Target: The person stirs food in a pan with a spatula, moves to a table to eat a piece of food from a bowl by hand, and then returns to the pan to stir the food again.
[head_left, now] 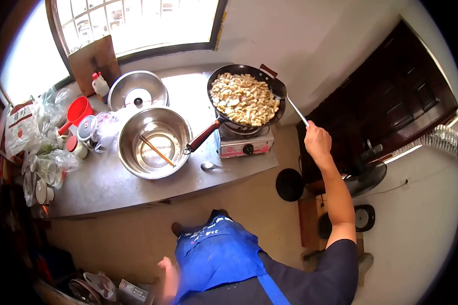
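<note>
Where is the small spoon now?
In the head view, the spoon lies on the counter, right of the steel pot, left of the stove.

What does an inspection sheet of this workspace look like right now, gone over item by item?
Surface: grey counter, with bright glare towards the window.
Job's things: wok of pale food pieces on the portable stove; its long handle ends at the steel pot's rim.
Clutter: plastic bags, red scoop and jars at the left; chopsticks in the pot; spoon near the front edge.
Grippers: bare hands; the right hand grips a long-handled utensil reaching into the wok; the left hand hangs low, grip unclear.
Cables: thin cord by the right wall; on the counter, nothing seen.
Surroundings: dark door at the right.
</note>
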Demonstrator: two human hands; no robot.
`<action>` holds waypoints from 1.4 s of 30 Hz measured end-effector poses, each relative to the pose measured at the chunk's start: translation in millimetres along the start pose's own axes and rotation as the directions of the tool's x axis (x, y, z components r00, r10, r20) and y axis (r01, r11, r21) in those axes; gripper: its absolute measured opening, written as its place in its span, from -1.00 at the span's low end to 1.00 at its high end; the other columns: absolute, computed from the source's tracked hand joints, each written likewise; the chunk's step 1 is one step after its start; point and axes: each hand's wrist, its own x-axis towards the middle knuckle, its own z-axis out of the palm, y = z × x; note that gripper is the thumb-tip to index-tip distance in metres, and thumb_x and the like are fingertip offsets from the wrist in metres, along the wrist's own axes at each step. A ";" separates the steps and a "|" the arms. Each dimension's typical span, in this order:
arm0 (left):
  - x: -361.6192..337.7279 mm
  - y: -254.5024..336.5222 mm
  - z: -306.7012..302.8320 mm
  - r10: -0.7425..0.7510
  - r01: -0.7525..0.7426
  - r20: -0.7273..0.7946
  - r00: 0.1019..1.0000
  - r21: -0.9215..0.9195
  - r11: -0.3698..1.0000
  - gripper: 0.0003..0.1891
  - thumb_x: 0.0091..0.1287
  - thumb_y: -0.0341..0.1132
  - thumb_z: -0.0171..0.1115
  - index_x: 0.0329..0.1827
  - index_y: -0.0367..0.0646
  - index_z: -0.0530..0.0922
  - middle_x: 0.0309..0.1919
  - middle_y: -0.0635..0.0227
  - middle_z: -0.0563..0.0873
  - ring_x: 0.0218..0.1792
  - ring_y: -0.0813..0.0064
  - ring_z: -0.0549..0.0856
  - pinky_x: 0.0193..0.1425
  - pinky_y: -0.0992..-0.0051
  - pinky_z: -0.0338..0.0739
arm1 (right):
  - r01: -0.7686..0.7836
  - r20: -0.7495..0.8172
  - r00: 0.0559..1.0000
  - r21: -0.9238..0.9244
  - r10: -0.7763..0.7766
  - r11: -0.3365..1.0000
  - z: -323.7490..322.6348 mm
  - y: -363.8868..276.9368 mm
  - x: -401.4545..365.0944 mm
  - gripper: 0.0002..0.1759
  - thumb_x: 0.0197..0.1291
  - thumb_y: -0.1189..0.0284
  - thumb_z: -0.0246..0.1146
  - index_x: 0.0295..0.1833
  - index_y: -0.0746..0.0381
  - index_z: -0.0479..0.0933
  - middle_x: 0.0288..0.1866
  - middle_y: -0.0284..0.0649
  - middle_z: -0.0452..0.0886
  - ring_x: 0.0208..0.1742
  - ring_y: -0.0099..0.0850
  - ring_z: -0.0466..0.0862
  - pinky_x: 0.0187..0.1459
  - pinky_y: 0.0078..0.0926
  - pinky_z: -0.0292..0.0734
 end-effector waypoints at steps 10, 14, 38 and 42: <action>6.8 -4.4 -0.5 -0.015 0.015 -0.006 1.000 -0.087 0.996 -0.50 0.22 -0.43 0.15 0.25 -0.30 0.35 0.20 -0.03 0.54 -0.04 0.00 0.70 -0.31 0.01 0.70 | -0.106 0.288 0.957 0.303 0.015 0.947 14.0 7.6 5.1 -0.70 0.38 0.34 0.11 -0.13 0.34 0.64 -0.26 0.12 0.69 -0.14 0.09 0.70 -0.11 -0.10 0.57; 6.7 -11.3 -7.1 -0.032 0.042 0.083 0.996 -0.111 0.993 -0.52 0.22 -0.43 0.16 0.24 -0.30 0.38 0.21 0.01 0.55 -0.04 0.01 0.71 -0.30 0.02 0.70 | -0.444 0.533 0.837 0.532 0.123 0.721 5.9 -5.4 -6.1 -0.70 0.42 0.37 0.10 -0.04 0.34 0.67 -0.57 -0.26 0.56 -0.58 -0.45 0.50 -0.50 -0.41 0.40; 3.4 -4.5 3.0 -0.040 0.046 0.081 0.996 -0.086 0.995 -0.47 0.18 -0.48 0.16 0.26 -0.39 0.34 0.19 -0.08 0.54 0.00 0.02 0.70 -0.08 0.09 0.72 | 0.014 0.249 0.957 0.477 -0.150 0.879 -69.4 -44.0 -48.5 -0.71 0.37 0.37 0.16 0.11 0.20 0.64 -0.45 0.04 0.61 -0.35 0.00 0.66 -0.28 -0.20 0.51; -3.1 -4.2 3.7 0.035 -0.033 0.040 0.999 -0.051 0.998 -0.47 0.20 -0.47 0.15 0.27 -0.36 0.32 0.21 -0.11 0.52 0.03 0.01 0.69 -0.05 0.05 0.73 | 0.213 0.178 0.947 0.266 -0.266 0.940 -37.5 -31.9 -50.3 -0.70 0.34 0.39 0.19 0.14 0.11 0.60 -0.45 -0.01 0.66 -0.38 0.05 0.67 -0.33 -0.04 0.53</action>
